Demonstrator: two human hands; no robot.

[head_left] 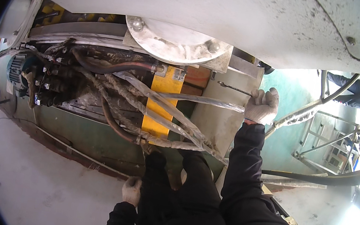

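Observation:
My right hand (262, 106), in a white knit glove, is closed around one end of a thin dark metal rod (235, 88). The rod's free end points left, just below a large pale round flange (171, 42) with bolts. Beside that hand runs a plastic-wrapped hose (209, 102). Low down by my leg, my left hand (131, 191) is also gloved, its fingers curled in. Whatever it may hold is hidden. Close by it ends a thin pale pipe or cable (86, 156); I cannot tell whether they touch.
A yellow plate (156, 120) lies under several wrapped hoses. A green motor (19, 69) and dark valve fittings (50, 83) are at the left. A big white machine body (248, 16) overhangs the top. At the right are a metal frame (328, 140) and another person (359, 94).

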